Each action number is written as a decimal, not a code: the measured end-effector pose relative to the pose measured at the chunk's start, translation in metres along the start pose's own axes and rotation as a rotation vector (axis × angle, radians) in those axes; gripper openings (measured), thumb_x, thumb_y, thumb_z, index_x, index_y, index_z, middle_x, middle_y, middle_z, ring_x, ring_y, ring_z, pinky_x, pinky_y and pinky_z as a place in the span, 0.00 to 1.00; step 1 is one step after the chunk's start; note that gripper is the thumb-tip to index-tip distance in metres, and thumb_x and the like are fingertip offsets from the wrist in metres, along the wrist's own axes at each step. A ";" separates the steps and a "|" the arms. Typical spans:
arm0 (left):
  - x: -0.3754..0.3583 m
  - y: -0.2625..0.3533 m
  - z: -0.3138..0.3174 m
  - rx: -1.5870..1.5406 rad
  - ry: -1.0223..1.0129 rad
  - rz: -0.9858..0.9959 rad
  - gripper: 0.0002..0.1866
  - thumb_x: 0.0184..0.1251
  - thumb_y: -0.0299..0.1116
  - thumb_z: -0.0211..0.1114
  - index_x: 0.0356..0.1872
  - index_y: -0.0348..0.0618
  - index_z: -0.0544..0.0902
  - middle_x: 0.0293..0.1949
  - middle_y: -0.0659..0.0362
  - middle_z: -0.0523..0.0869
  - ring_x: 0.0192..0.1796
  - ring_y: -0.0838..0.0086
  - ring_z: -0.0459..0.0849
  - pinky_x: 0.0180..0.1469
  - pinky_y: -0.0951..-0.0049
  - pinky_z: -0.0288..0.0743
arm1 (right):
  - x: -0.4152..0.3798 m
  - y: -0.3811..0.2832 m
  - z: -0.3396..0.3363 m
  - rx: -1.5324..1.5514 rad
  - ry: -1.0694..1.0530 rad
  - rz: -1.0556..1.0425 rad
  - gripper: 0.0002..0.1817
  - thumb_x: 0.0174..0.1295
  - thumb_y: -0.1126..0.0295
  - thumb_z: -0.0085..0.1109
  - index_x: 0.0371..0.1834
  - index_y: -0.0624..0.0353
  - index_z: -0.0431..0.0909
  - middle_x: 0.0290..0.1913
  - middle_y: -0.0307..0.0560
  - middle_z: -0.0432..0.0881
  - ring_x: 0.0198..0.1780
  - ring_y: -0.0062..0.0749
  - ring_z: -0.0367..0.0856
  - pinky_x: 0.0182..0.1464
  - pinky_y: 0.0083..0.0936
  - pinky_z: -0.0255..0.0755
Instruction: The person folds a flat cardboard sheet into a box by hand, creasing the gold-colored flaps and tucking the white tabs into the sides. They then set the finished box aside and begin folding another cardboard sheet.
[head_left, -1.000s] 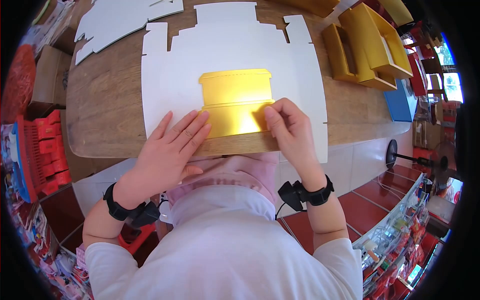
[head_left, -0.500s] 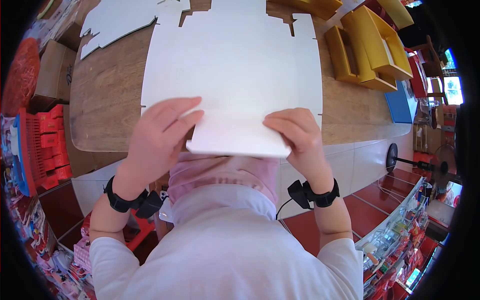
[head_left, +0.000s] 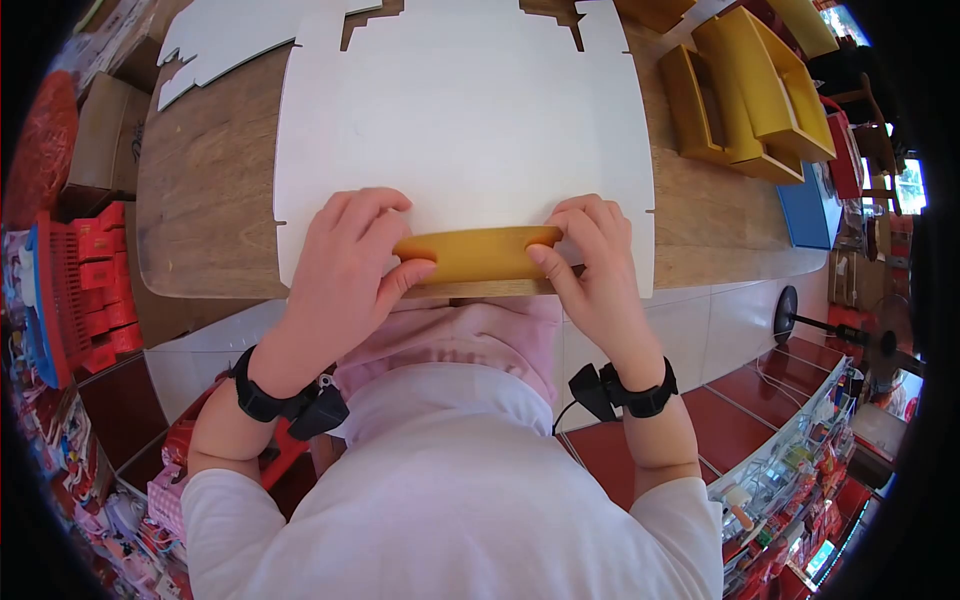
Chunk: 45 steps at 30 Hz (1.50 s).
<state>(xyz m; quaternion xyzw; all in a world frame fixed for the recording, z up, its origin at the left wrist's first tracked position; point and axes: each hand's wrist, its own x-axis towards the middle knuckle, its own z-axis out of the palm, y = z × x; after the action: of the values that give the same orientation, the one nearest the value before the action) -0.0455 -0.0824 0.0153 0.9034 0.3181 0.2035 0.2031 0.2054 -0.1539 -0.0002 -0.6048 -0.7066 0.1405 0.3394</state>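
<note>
A large white die-cut cardboard sheet (head_left: 460, 130) lies on the wooden table, its near edge by my body. The near flap (head_left: 485, 254) is bent up and shows its gold underside. My left hand (head_left: 352, 255) pinches the flap's left end, thumb on the gold face and fingers behind on the white side. At the right end my right hand (head_left: 597, 255) grips the flap the same way. Slots and notches are cut into the sheet's far and side edges.
Another white cut sheet (head_left: 225, 45) lies at the table's far left. Gold open boxes (head_left: 740, 95) stand on the right, beside a blue box (head_left: 808, 208). A red basket of small red boxes (head_left: 100, 285) is left of the table. A black fan (head_left: 880, 335) stands at right.
The near flap has turned up from its white face to its gold face. Both thumbs have come onto it, and the left hand has closed on its end.
</note>
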 end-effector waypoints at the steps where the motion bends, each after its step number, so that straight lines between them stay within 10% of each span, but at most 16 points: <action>1: 0.003 -0.002 0.004 0.024 0.039 -0.052 0.15 0.56 0.32 0.74 0.36 0.37 0.77 0.49 0.54 0.80 0.48 0.57 0.76 0.51 0.61 0.72 | 0.002 0.002 0.002 0.000 -0.002 0.002 0.08 0.60 0.70 0.67 0.38 0.58 0.78 0.40 0.43 0.76 0.41 0.41 0.71 0.51 0.34 0.63; 18: 0.005 -0.014 0.020 0.082 0.102 -0.125 0.16 0.58 0.35 0.73 0.37 0.35 0.76 0.49 0.54 0.76 0.47 0.57 0.74 0.50 0.62 0.71 | 0.018 0.009 0.009 -0.045 -0.070 0.109 0.09 0.53 0.70 0.72 0.32 0.58 0.80 0.32 0.44 0.76 0.36 0.43 0.74 0.41 0.37 0.67; 24: -0.007 0.002 0.009 0.051 0.100 -0.086 0.24 0.56 0.35 0.73 0.53 0.38 0.79 0.57 0.52 0.77 0.58 0.55 0.76 0.59 0.61 0.73 | 0.019 0.008 0.009 -0.056 -0.069 0.108 0.10 0.52 0.70 0.73 0.32 0.58 0.80 0.31 0.44 0.76 0.35 0.42 0.74 0.41 0.36 0.67; 26: -0.013 0.010 0.009 0.150 -0.155 0.219 0.35 0.52 0.39 0.73 0.64 0.42 0.76 0.67 0.51 0.73 0.65 0.56 0.73 0.65 0.59 0.72 | 0.019 0.007 0.009 -0.061 -0.067 0.111 0.10 0.52 0.70 0.73 0.31 0.58 0.80 0.31 0.44 0.76 0.35 0.42 0.74 0.40 0.36 0.67; 34: -0.024 0.011 0.019 0.158 -0.208 0.138 0.43 0.47 0.45 0.73 0.70 0.48 0.73 0.74 0.49 0.66 0.71 0.56 0.68 0.70 0.55 0.68 | 0.020 0.004 0.006 -0.080 -0.090 0.139 0.10 0.52 0.71 0.73 0.30 0.58 0.78 0.31 0.43 0.74 0.35 0.40 0.73 0.40 0.35 0.64; 45: -0.021 0.014 0.015 0.106 -0.255 0.107 0.44 0.44 0.43 0.76 0.70 0.52 0.73 0.75 0.49 0.65 0.71 0.54 0.68 0.69 0.53 0.68 | 0.009 0.003 0.011 0.029 -0.007 0.271 0.29 0.48 0.71 0.80 0.48 0.60 0.67 0.39 0.48 0.73 0.40 0.43 0.70 0.43 0.36 0.68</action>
<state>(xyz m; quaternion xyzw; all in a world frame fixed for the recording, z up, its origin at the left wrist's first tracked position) -0.0466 -0.1096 0.0050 0.9470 0.2516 0.0806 0.1827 0.2006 -0.1422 -0.0069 -0.6891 -0.6178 0.1972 0.3233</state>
